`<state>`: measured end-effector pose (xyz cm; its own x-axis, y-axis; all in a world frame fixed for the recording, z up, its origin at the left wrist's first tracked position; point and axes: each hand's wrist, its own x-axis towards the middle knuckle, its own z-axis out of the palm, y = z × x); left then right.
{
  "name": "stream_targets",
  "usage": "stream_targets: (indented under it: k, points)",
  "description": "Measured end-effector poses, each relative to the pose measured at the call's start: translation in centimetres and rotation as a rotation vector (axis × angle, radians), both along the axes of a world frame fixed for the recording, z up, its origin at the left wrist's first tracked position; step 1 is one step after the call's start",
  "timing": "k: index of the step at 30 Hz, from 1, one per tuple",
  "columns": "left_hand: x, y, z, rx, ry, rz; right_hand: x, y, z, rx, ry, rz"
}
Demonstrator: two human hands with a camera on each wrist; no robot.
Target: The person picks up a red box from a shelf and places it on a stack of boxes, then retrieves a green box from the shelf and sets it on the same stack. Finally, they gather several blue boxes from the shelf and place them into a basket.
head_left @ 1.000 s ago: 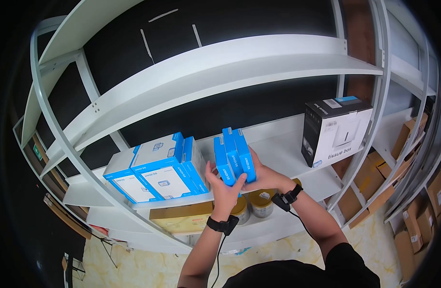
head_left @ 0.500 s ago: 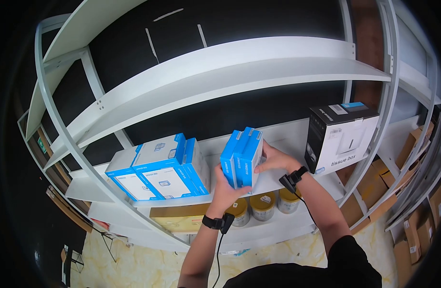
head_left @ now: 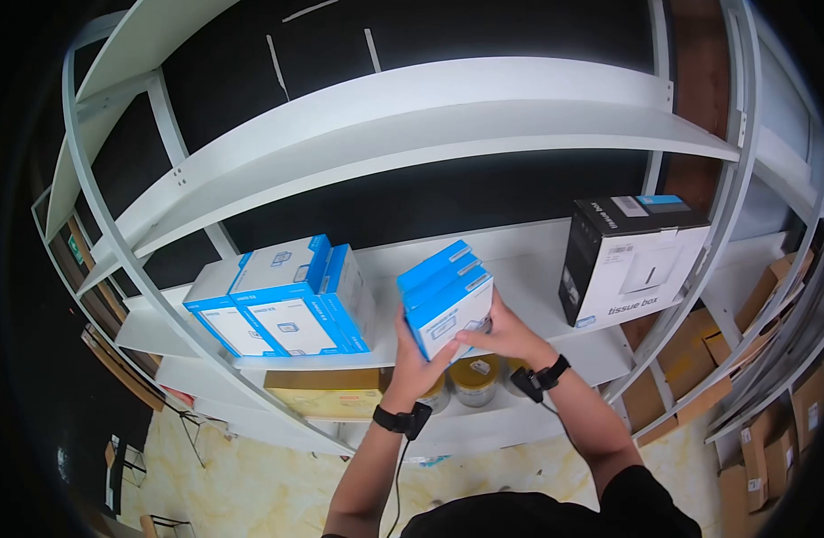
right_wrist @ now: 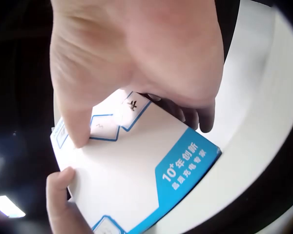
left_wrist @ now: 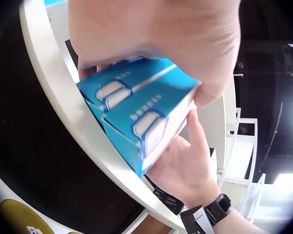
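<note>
While both hands clamp it from opposite sides, the bundle of three slim blue-&-white boxes [head_left: 446, 305] hangs just in front of the middle shelf [head_left: 537, 260], tilted, w/ a white face toward the person. L hand [head_left: 418, 357] grips the bundle's lower left: palm under it, fingers curled up the left side, thumb on the front. R hand [head_left: 506, 334] holds the right side, thumb pressed on the white front face, fingers wrapped behind.

Left wrist view: the boxes' blue ends sit pinched btw. the L hand above and the R palm below, close to the shelf's white edge. Right wrist view: R fingers bent over the far edge of the white face, L thumb tip at its near corner. Whether the bundle touches the shelf board, can't tell.

Middle shelf contents:
- At left, a block of bigger blue-&-white cartons [head_left: 282, 300], packed edge to edge.
- At right, well apart, an upright black-&-white carton marked "tissue box" [head_left: 631, 255].

Lower shelf [head_left: 492, 429] holds round gold-lidded tins [head_left: 474, 372], partly hidden by the hands, and a flat yellowish carton [head_left: 327, 393] beside them. Brown cardboard boxes [head_left: 698, 354] fill the racks further right.
</note>
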<state>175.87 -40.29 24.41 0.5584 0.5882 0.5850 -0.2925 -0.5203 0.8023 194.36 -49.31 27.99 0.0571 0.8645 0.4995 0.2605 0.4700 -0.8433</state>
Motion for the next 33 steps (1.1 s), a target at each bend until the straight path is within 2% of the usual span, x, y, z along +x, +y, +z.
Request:
stream_targets:
  k: [3, 5, 6, 7, 8, 9, 10, 11, 12, 14, 16, 20, 22, 23, 25, 29, 33]
  points:
    - [0.3, 0.2, -0.9, -0.079, -0.047, -0.044, 0.0, -0.8, -0.3, 0.048, -0.016, -0.022]
    - [-0.3, -0.4, -1.1, -0.165, -0.005, -0.044, 0.1, -1.7, -0.3, -0.016, -0.022, 0.021]
    - [-1.0, -1.4, -1.3, -0.255, -0.004, -0.026, 0.0, -2.3, -0.6, 0.025, -0.122, -0.043]
    - [-2.4, -2.5, -1.2, -0.243, 0.042, -0.014, 0.0, -2.6, -0.7, 0.079, -0.224, -0.104]
    - [-3.9, -3.9, -1.4, -0.238, 0.041, 0.004, -0.4, -3.4, -0.8, 0.109, -0.196, -0.035]
    - [-5.2, -5.8, -0.8, -0.347, -0.073, -0.071, -1.0, -4.3, -0.9, 0.138, -0.162, 0.038]
    - [-7.0, -6.9, -1.5, -0.391, -0.045, -0.093, -2.2, -5.3, -0.5, 0.105, -0.075, 0.123]
    - [-8.5, -8.2, -2.2, -0.412, 0.058, -0.04, -3.6, -6.1, -1.1, 0.053, 0.024, 0.212]
    - [-9.7, -9.5, -2.8, -0.463, 0.057, 0.015, -4.6, -6.3, -2.9, 0.046, -0.034, 0.217]
    - [-12.4, -12.4, -3.6, -0.555, 0.069, 0.133, -7.1, -6.1, -6.0, 0.021, 0.086, 0.341]
    - [-15.2, -14.8, -3.9, -0.704, 0.192, 0.134, -9.8, -7.2, -8.7, -0.068, 0.223, 0.488]
    - [-21.7, -19.2, -5.5, -0.761, 0.186, 0.276, -16.3, -8.8, -11.5, -0.148, 0.309, 0.64]
    - [-26.9, -21.4, -7.6, -0.738, 0.171, 0.193, -20.3, -9.6, -13.3, -0.174, 0.332, 0.723]
    - [-28.7, -23.3, -7.0, -0.73, 0.116, 0.285, -22.6, -10.0, -14.1, -0.213, 0.375, 0.751]
    - [-31.4, -27.5, -5.4, -0.635, 0.186, 0.4, -27.3, -11.2, -14.6, -0.28, 0.413, 0.833]
    - [-39.8, -38.2, -7.9, -0.676, 0.043, 0.731, -38.5, -15.1, -15.9, -0.392, 0.307, 1.135]
    - [-46.5, -49.5, -9.8, -0.728, -0.112, 1.029, -50.1, -21.8, -17.1, -0.355, 0.183, 1.361]
